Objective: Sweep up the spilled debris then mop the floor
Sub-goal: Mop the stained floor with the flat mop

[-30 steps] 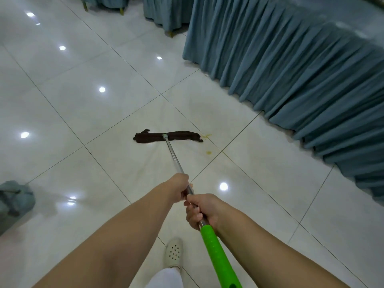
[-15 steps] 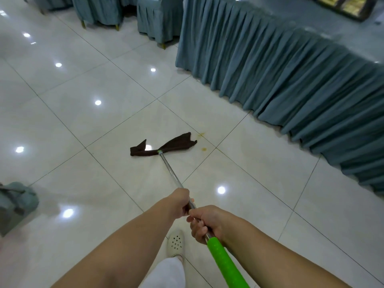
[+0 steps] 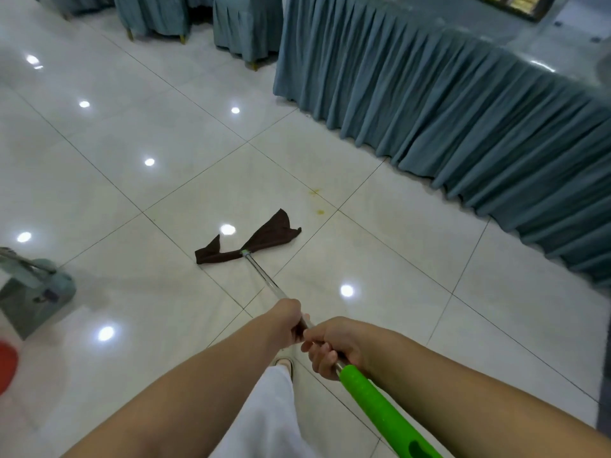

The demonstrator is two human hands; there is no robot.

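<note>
Both hands are gripping the mop pole: the left hand (image 3: pixel 287 322) is wrapped around the bare metal shaft, and the right hand (image 3: pixel 334 345) is clamped just behind it, touching it, where the metal meets the green grip (image 3: pixel 373 404). Fingers of both are curled fully round the pole, with no gap showing. Both forearms are reaching forward and slightly inward, nearly straight at the elbow, so the pole is running low and away from the body at a shallow angle.

Ahead of the left hand, the shaft is leading to the brown mop cloth (image 3: pixel 254 241), which is lying on the white tiled floor (image 3: pixel 165 193) with its two wings folded back into a shallow V instead of lying spread. Beyond the cloth, further from the hands and a little to the right, two small yellowish stains (image 3: pixel 316 201) are sitting near a grout line, apart from the cloth. No loose debris is showing, so the mopping stage appears to be the one in hand.

To do this stroke well, the person should probably be flattening the cloth first, pressing down through the forward hand, then pushing out across the stains with even weight. Keeping the stroke short of the blue pleated table skirt (image 3: pixel 463 127), off to the right of the hands, should prevent snagging.
</note>
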